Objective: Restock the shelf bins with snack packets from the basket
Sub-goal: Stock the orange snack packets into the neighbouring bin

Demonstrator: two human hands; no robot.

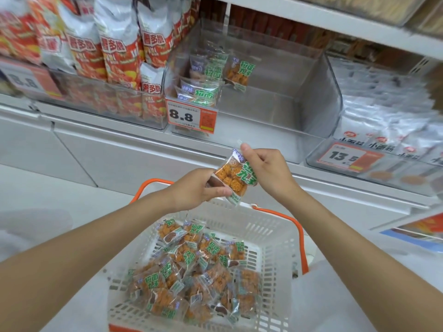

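Both my hands hold one snack packet (pixel 233 177), clear with orange pieces and green lettering, above the basket's far rim. My left hand (pixel 196 189) pinches its lower left side. My right hand (pixel 268 170) pinches its upper right edge. The white plastic basket (pixel 275 238) with orange handles sits below and holds several packets (pixel 191 267) of the same kind. The clear shelf bin (pixel 318 97) straight ahead holds a few matching packets (pixel 208 77) at its left end; its right part is bare.
An 8.8 price tag (pixel 190 115) is fixed to the bin's front left. A bin of red and white snack bags (pixel 107 51) stands to the left. A bin of white packets (pixel 388 109) with a 13.5 tag stands to the right. An upper shelf edge (pixel 335 22) overhangs.
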